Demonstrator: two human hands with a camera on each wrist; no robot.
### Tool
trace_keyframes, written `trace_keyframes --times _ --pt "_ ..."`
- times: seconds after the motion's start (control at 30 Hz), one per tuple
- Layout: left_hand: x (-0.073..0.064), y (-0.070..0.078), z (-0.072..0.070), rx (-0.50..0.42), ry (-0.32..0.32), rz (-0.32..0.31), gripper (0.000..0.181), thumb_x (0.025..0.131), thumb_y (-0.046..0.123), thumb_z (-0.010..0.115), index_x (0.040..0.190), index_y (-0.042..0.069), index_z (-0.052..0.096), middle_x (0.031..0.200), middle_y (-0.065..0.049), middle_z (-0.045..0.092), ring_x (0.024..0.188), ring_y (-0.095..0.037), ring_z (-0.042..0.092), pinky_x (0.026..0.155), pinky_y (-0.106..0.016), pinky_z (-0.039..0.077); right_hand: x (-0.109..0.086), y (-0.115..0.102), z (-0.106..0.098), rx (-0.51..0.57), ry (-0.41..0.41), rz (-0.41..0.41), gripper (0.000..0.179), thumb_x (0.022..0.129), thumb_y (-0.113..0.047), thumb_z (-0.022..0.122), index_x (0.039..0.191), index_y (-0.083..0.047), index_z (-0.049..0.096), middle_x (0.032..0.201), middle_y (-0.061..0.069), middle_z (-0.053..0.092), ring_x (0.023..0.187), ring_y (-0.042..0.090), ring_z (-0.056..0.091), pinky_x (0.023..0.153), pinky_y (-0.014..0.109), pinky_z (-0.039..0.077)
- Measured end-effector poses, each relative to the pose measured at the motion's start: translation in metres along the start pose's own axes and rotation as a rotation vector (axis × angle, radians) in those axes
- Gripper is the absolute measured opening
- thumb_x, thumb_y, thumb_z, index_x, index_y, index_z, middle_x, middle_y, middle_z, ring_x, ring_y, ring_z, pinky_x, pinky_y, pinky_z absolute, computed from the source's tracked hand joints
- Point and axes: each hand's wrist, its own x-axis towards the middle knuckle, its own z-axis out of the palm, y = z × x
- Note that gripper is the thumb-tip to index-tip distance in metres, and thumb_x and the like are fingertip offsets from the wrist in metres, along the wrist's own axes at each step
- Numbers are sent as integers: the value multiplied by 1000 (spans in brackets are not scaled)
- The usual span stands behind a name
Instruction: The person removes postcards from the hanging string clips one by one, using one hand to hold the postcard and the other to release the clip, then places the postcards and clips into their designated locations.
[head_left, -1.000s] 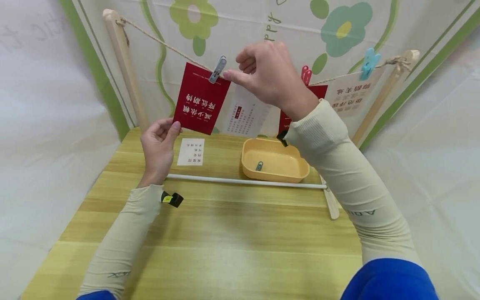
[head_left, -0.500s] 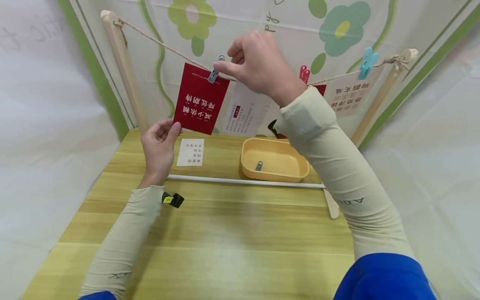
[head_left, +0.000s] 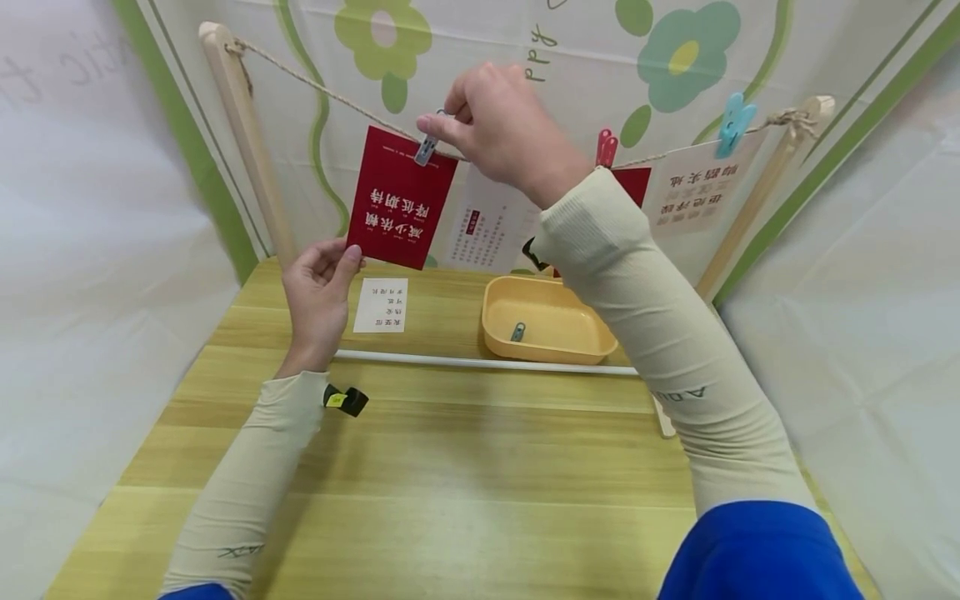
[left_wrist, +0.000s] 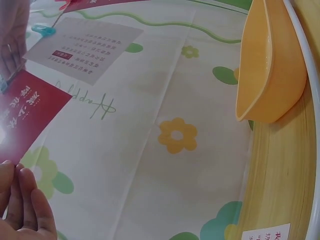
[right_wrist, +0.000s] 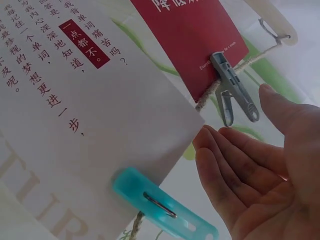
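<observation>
My left hand (head_left: 318,292) pinches the lower left corner of a red card (head_left: 401,204) with white lettering. A grey clothespin (right_wrist: 235,87) sits on the card's upper edge and on the twine (head_left: 330,87). Around the clothespin's handles is my right hand (right_wrist: 250,175); in the right wrist view thumb and fingers stand apart, with a gap to the handles. From the head, its thumb overlaps the clothespin. Beside the red card hangs a white printed card (head_left: 487,225), clipped by a teal clothespin (right_wrist: 160,205) that my right hand hides from the head view.
Farther right on the twine hang another red card with a red clothespin (head_left: 606,150) and a white card with a blue clothespin (head_left: 735,125). Wooden posts (head_left: 247,142) hold the twine. A yellow tray (head_left: 498,346) with one grey clothespin and a small white card (head_left: 381,304) lie on the table.
My right hand has moved left and slightly up, so its thumb now overlaps the grey clothespin in the head view. My left hand and the red card have hardly moved.
</observation>
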Motion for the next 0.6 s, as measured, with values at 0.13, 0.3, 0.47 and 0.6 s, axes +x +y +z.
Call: trace_keyframes --times 0.13,0.3,0.47,0.6 --pt "0 -1 -1 -10 0 2 12 101 16 72 109 7 73 95 -1 73 91 -20 71 88 -22 61 2 0 1 6 -4 9 44 104 -52 58 119 -16 79 114 1 80 90 12 61 71 22 52" --pt "0 0 0 -6 -3 -7 15 101 17 72 112 6 73 97 -2 73 91 -17 71 89 -20 61 2 0 3 2 8 19 44 103 -51 58 120 -14 75 116 1 77 93 13 61 75 22 54" --pt "0 1 -1 7 -1 -11 16 102 18 72 113 6 72 98 -2 72 93 -17 70 90 -21 61 3 0 3 1 44 7 44 101 -53 61 114 -14 76 109 2 75 89 13 59 73 22 52" --pt "0 0 -1 0 -3 -11 16 102 17 72 113 6 72 98 -2 72 94 -20 70 90 -22 61 3 -1 3 17 64 -5 44 99 -53 63 109 -14 79 103 2 75 82 12 56 70 22 50"
